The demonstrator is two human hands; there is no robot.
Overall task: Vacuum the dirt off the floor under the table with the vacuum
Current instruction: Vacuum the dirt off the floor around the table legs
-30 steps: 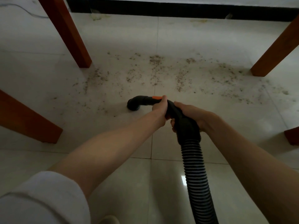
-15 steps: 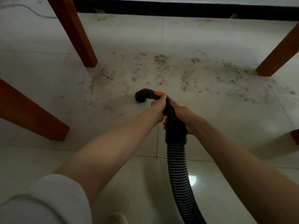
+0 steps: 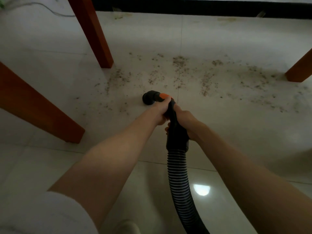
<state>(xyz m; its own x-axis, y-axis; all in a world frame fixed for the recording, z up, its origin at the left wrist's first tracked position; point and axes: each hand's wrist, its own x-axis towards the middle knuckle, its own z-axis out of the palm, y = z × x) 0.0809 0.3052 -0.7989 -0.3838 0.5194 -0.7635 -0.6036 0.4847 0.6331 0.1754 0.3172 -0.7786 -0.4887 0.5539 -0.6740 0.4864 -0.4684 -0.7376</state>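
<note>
Since the earlier frame we had pushed the nozzle [image 3: 149, 97] farther under the worktop, into the near edge of the dirt [image 3: 209, 81]. Our left hand [image 3: 160, 110] gripped the rigid black handle by its orange tab; our right hand [image 3: 184, 119] gripped it just behind. Slow overlapping passes would suit gritty crumbs on glossy tile; the ribbed hose [image 3: 180, 179] trailed near.

Home dining area, glossy tiled floor [image 3: 236, 132], wooden table legs [image 3: 94, 36], dark skirting [image 3: 202, 9]
</note>
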